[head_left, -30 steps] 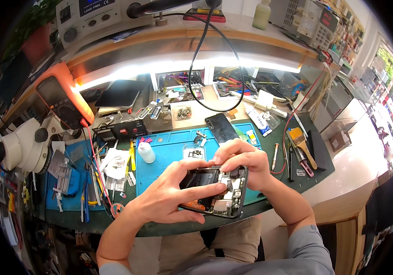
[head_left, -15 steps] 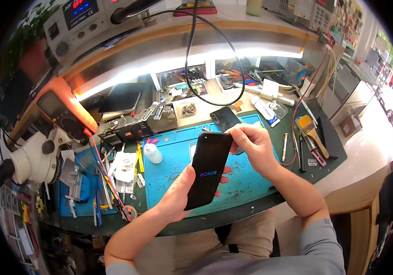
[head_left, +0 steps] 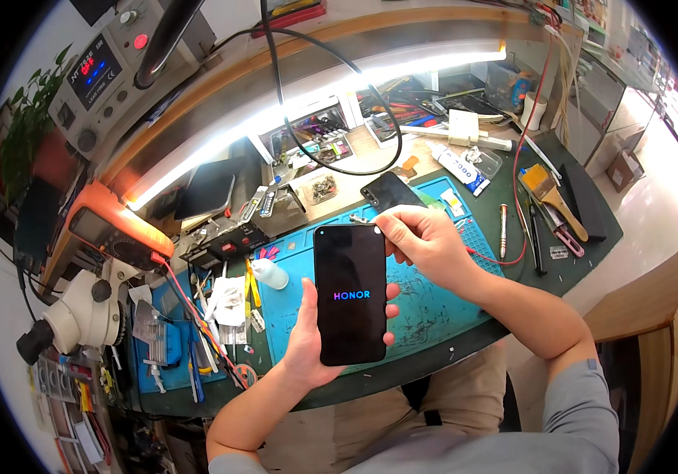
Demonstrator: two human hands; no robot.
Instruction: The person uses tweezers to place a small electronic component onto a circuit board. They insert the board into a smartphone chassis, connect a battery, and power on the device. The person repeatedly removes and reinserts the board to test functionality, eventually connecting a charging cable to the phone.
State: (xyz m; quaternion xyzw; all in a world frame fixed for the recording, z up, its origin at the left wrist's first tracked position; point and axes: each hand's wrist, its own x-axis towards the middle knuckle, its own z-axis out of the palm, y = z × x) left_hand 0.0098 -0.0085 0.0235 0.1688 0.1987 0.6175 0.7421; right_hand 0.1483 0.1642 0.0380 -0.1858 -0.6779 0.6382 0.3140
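Note:
My left hand [head_left: 307, 336] is wrapped round a black phone [head_left: 351, 261], its fingers showing along the right edge. The screen faces me, dark with a lit coloured logo in the middle. My right hand [head_left: 425, 243] pinches the phone's top right corner between thumb and curled fingers. The phone is held over the blue mat [head_left: 433, 316]. Behind it lie another dark phone [head_left: 388, 189] and small metal parts near its top edge. A small translucent white bottle [head_left: 273, 276] stands left of the phone.
An orange multimeter [head_left: 102, 225] and white microscope [head_left: 70, 316] are at the left, with scattered tools and tissue. At the right lie a brush [head_left: 560, 209], a glue tube [head_left: 457, 164] and red leads. A black cable loop [head_left: 339, 170] hangs above; a grey station [head_left: 110, 87] sits on the shelf.
The phone has turned from its opened insides facing up to its screen facing me. My hands have shifted from gripping it sideways to holding it upright. The view has swung slightly.

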